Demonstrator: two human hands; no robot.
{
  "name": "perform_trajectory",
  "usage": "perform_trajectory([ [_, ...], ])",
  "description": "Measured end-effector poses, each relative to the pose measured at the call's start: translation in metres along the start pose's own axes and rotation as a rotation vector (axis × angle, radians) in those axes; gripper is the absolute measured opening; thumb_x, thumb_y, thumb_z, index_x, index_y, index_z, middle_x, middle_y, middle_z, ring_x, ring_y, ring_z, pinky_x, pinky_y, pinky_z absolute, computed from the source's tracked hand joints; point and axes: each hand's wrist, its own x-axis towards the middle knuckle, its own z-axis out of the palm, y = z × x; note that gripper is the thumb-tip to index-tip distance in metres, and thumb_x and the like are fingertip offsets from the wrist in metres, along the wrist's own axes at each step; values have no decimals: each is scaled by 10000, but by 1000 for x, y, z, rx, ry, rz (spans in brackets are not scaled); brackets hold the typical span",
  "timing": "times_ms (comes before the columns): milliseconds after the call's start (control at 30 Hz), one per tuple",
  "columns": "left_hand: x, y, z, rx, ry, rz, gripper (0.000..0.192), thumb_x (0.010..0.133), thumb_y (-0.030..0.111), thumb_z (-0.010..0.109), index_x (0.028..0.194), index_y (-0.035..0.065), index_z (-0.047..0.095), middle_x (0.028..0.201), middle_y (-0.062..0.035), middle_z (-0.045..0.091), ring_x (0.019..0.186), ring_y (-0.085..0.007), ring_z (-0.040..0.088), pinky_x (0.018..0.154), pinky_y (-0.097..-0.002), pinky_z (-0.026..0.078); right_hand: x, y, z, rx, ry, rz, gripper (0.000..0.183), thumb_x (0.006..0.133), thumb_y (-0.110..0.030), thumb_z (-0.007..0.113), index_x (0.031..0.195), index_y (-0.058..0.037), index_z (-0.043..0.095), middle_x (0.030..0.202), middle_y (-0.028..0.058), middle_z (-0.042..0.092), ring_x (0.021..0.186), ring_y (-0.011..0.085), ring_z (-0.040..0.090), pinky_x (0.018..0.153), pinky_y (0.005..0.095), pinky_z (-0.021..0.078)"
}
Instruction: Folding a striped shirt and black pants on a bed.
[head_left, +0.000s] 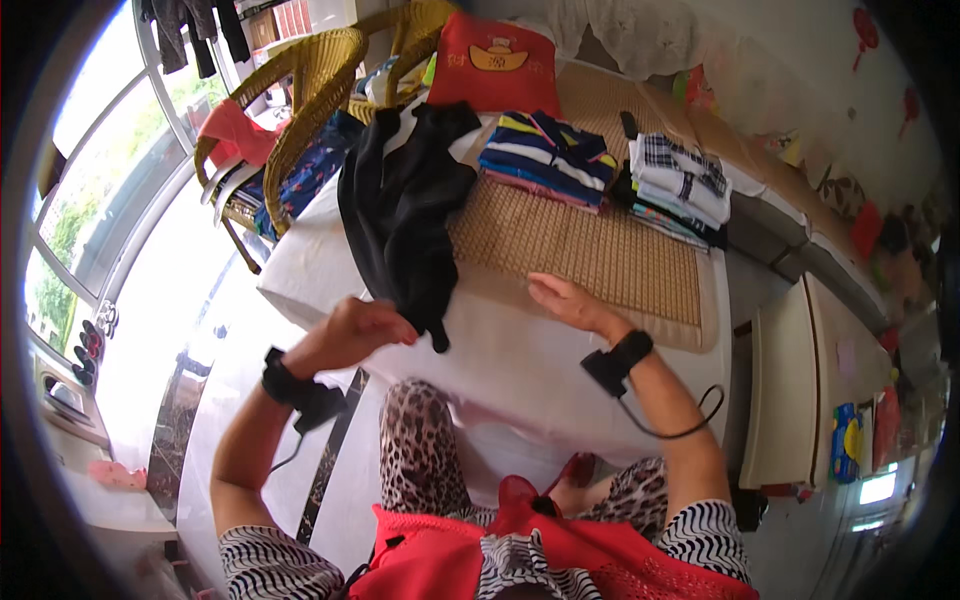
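Note:
A black garment (405, 217) lies loosely spread over the left part of a couch covered with white cloth and a woven mat (517, 232). At its lower end my left hand (367, 330) has its fingers curled on or just beside the fabric; whether they pinch it cannot be told. Over the white cloth, right of the garment, my right hand (570, 300) is held with fingers extended and nothing in it. Beyond the hands lies a folded stack of striped clothes (547, 161), with a second stack of white and checked clothes (679, 187) to its right.
A red cushion (495, 67) sits at the far end. Two wicker chairs stand at the upper left, the nearer wicker chair (322, 90) holding clothes. A pale cabinet (795, 390) stands at the right. A dark small object (628, 124) lies between the stacks.

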Motion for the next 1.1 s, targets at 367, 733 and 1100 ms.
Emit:
perform_trajectory([
  [367,-60,78,149,-315,-376,167,157,916,46,622,1035,-33,687,907,-163,642,839,-306,668,723,-346,512,-152,-90,150,1895,-39,344,526,1010,-428,481,1344,-23,510,1266,89,607,1134,186,588,1016,332,444],
  [733,-86,54,188,-285,-212,80,140,911,78,622,1013,8,687,918,-113,682,792,-222,678,693,-305,530,-231,-85,110,1353,631,105,425,923,-145,619,1311,6,534,1228,82,621,1118,193,588,985,329,458],
  [1100,-72,53,210,-386,197,-116,349,909,213,696,1111,-49,582,855,-103,644,784,-160,646,684,-268,510,-247,-112,151,644,350,-89,452,897,-133,651,1290,39,507,1150,136,637,1045,208,607,930,342,478],
])
